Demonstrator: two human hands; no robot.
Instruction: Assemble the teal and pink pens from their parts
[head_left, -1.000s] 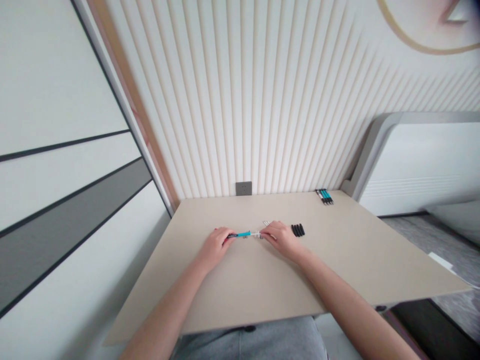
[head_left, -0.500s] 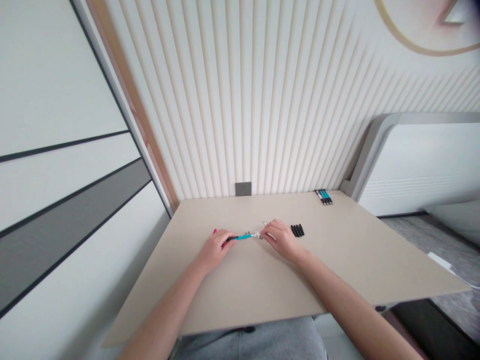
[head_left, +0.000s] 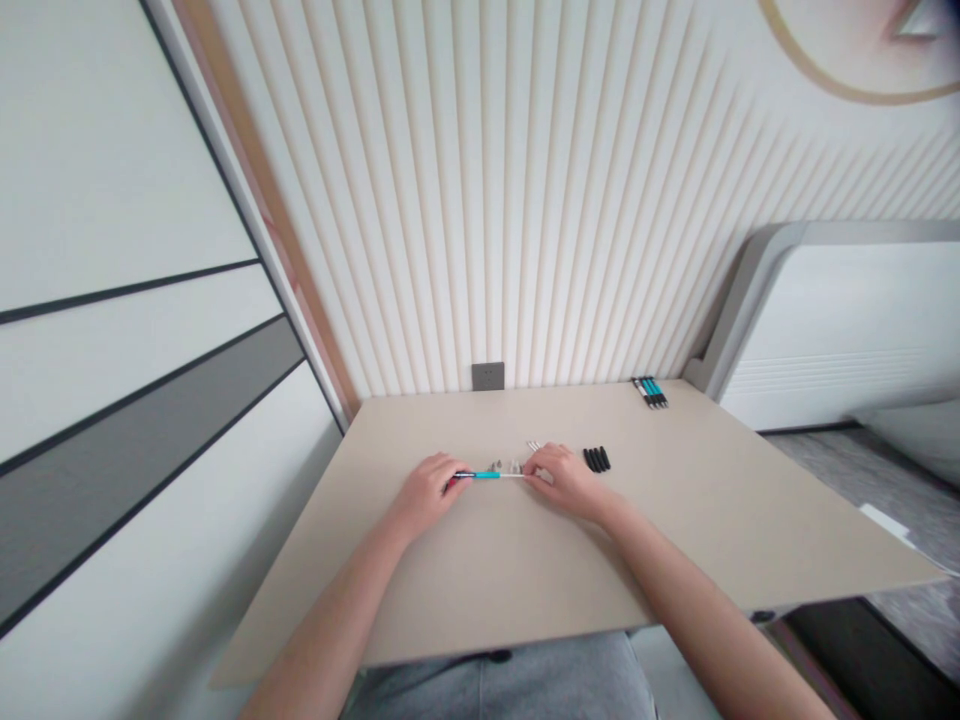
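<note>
Left grip on turquoise pen, brand unreadable.

One blue barrel and one white rod span the left hand and right hand. Beside the right hand lie four black grips; farther beyond, four pens. Small parts between the hands are too tiny to count.

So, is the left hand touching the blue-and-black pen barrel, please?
Touching. The head view shows the left hand gripping the black end of the blue-and-black pen barrel, with the blue part sticking out.
</note>
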